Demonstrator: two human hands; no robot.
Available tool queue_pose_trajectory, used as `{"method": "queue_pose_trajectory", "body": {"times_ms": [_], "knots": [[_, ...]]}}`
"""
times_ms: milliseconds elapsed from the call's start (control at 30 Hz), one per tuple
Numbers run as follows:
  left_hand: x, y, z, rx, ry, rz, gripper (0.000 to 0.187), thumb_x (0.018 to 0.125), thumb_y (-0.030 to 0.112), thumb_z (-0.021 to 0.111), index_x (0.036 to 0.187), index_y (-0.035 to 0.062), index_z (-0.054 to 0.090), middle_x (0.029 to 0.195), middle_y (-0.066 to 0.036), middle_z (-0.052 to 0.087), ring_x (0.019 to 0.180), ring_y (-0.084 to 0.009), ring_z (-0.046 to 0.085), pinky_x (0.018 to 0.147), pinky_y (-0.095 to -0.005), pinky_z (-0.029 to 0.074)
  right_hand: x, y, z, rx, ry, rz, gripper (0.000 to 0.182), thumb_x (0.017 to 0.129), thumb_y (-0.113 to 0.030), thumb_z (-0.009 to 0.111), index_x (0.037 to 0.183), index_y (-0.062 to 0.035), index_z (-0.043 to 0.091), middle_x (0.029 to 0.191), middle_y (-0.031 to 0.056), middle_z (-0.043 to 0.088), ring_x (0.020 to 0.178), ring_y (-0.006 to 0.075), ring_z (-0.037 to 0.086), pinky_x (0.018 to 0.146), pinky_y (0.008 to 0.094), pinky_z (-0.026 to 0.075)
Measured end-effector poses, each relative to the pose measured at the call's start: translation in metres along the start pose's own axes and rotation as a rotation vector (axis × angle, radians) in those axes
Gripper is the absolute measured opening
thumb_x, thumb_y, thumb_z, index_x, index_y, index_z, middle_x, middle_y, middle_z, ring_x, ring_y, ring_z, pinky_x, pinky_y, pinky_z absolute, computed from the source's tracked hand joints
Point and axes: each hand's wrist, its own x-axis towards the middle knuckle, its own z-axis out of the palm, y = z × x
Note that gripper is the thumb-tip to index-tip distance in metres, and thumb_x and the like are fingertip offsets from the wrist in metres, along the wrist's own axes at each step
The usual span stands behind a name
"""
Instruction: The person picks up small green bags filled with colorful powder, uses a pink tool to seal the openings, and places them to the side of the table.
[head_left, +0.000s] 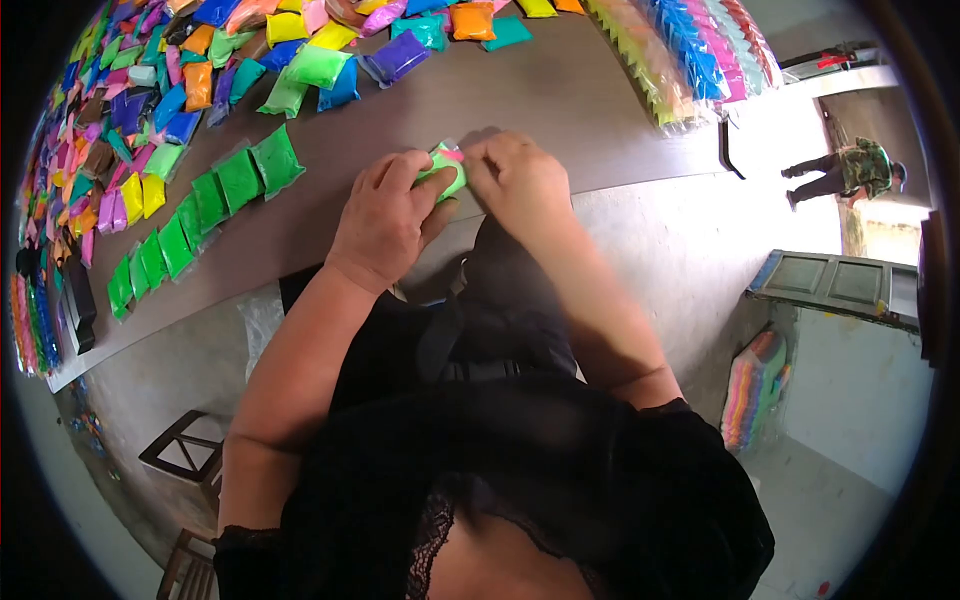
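Near the table's front edge, my left hand [385, 215] grips a small light-green packet [452, 178] in clear wrapping, with a pink patch at its top. My right hand [520, 180] has thumb and fingers pressed together at the packet's right edge, apparently pinching its wrapping. The left fingers cover part of the packet. To the left, a slanting row of darker green packets [240, 180] lies on the brown table [330, 215], some overlapping.
A large heap of packets in many colours [130, 105] covers the table's far left. Long bagged strips of packets [680, 60] lie at the far right. A stool [185, 445] stands at lower left, a cabinet [840, 285] at right. Another person [865, 168] stands beyond.
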Motion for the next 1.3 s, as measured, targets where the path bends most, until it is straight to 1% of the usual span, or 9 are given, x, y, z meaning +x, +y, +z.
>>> {"method": "queue_pose_trajectory", "body": {"times_ms": [167, 267, 433, 733, 867, 1000, 1133, 1267, 1300], "knots": [[-0.001, 0.012, -0.014, -0.033, -0.077, -0.111, 0.035, 0.083, 0.019, 0.075, 0.114, 0.0054, 0.068, 0.121, -0.007, 0.055, 0.109, -0.0285, 0.058, 0.093, -0.0427, 0.049, 0.004, 0.016, -0.022, 0.004, 0.057, 0.135, 0.009, 0.085, -0.018, 0.068, 0.089, -0.011, 0.071, 0.092, 0.0096, 0.068, 0.088, 0.0317, 0.067, 0.074, 0.0426, 0.053], [-0.007, 0.006, -0.008, 0.017, 0.094, -0.041, 0.038, 0.081, 0.016, 0.076, 0.116, 0.0041, 0.067, 0.122, -0.008, 0.057, 0.112, -0.029, 0.058, 0.095, -0.0423, 0.05, -0.006, 0.015, -0.028, 0.068, 0.044, 0.185, 0.01, 0.084, -0.017, 0.069, 0.09, -0.0091, 0.071, 0.093, 0.011, 0.068, 0.088, 0.0318, 0.066, 0.078, 0.0418, 0.053], [-0.012, 0.004, 0.004, -0.099, 0.029, 0.031, 0.042, 0.082, 0.009, 0.076, 0.121, 0.0018, 0.063, 0.122, -0.011, 0.059, 0.114, -0.0309, 0.059, 0.098, -0.0406, 0.049, -0.017, -0.007, -0.007, 0.09, 0.048, -0.029, 0.009, 0.085, -0.017, 0.069, 0.089, -0.0092, 0.071, 0.093, 0.012, 0.069, 0.084, 0.0333, 0.067, 0.073, 0.0429, 0.054], [-0.01, 0.007, 0.0, -0.047, -0.004, 0.039, 0.046, 0.078, 0.011, 0.078, 0.12, 0.0, 0.062, 0.12, -0.01, 0.057, 0.111, -0.0283, 0.057, 0.097, -0.0386, 0.052, -0.002, 0.012, -0.014, -0.075, 0.054, 0.084, 0.012, 0.087, -0.023, 0.068, 0.091, -0.0128, 0.073, 0.094, 0.0088, 0.069, 0.087, 0.0316, 0.067, 0.072, 0.0421, 0.055], [-0.009, 0.007, 0.001, -0.09, -0.019, 0.015, 0.045, 0.078, 0.012, 0.078, 0.119, 0.0008, 0.063, 0.12, -0.01, 0.056, 0.112, -0.028, 0.057, 0.098, -0.0388, 0.051, -0.005, -0.006, -0.004, -0.024, -0.05, 0.024, 0.008, 0.084, -0.015, 0.071, 0.09, -0.0104, 0.073, 0.089, 0.0087, 0.069, 0.088, 0.0309, 0.067, 0.077, 0.0421, 0.054], [-0.015, 0.012, -0.004, -0.066, -0.047, -0.027, 0.051, 0.077, 0.011, 0.078, 0.124, 0.0032, 0.06, 0.125, -0.012, 0.053, 0.114, -0.0309, 0.056, 0.099, -0.0406, 0.048, 0.017, 0.029, -0.012, -0.163, 0.074, -0.023, 0.009, 0.087, -0.02, 0.067, 0.09, -0.0125, 0.072, 0.091, 0.0077, 0.068, 0.088, 0.0296, 0.067, 0.073, 0.0419, 0.055], [-0.021, 0.02, 0.004, 0.16, -0.034, 0.017, 0.063, 0.071, 0.008, 0.08, 0.129, 0.0048, 0.057, 0.122, -0.013, 0.05, 0.111, -0.0301, 0.055, 0.095, -0.0403, 0.049, 0.021, 0.047, -0.022, 0.041, 0.236, 0.069, 0.011, 0.086, -0.017, 0.069, 0.093, -0.0095, 0.074, 0.091, 0.0107, 0.069, 0.086, 0.0292, 0.066, 0.076, 0.0386, 0.053], [-0.01, 0.017, -0.005, -0.088, -0.083, -0.039, 0.05, 0.072, 0.004, 0.079, 0.121, 0.007, 0.064, 0.108, -0.007, 0.055, 0.101, -0.0283, 0.058, 0.089, -0.0403, 0.05, 0.017, 0.052, -0.014, 0.099, 0.279, 0.139, 0.011, 0.087, -0.016, 0.07, 0.093, -0.0089, 0.073, 0.087, 0.0101, 0.067, 0.082, 0.0269, 0.066, 0.073, 0.0352, 0.052], [-0.002, 0.019, -0.014, -0.167, -0.029, -0.068, 0.039, 0.08, 0.006, 0.077, 0.118, 0.0069, 0.066, 0.101, -0.006, 0.06, 0.093, -0.0237, 0.062, 0.085, -0.0382, 0.052, 0.016, 0.051, -0.014, 0.082, 0.283, 0.108, 0.01, 0.087, -0.016, 0.07, 0.094, -0.0091, 0.074, 0.087, 0.0097, 0.067, 0.081, 0.0266, 0.066, 0.073, 0.0346, 0.052]]}}
